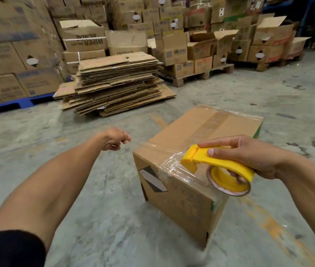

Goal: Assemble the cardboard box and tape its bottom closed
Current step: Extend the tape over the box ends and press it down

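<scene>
A brown cardboard box (183, 197) stands on the concrete floor with its flaps folded shut on top. Clear tape (208, 128) runs along the top seam and wrinkles over the near edge. My right hand (249, 155) grips a yellow tape dispenser (218, 166) at that near top edge, the tape roll hanging over the box's side. My left hand (114, 139) hovers in the air to the left of the box, fingers loosely curled, touching nothing.
A stack of flattened cardboard sheets (118, 83) lies on the floor behind the box. Pallets of stacked cartons (187, 53) line the back, and a blue pallet (8, 106) sits at the left. Bare concrete floor (114, 218) surrounds the box.
</scene>
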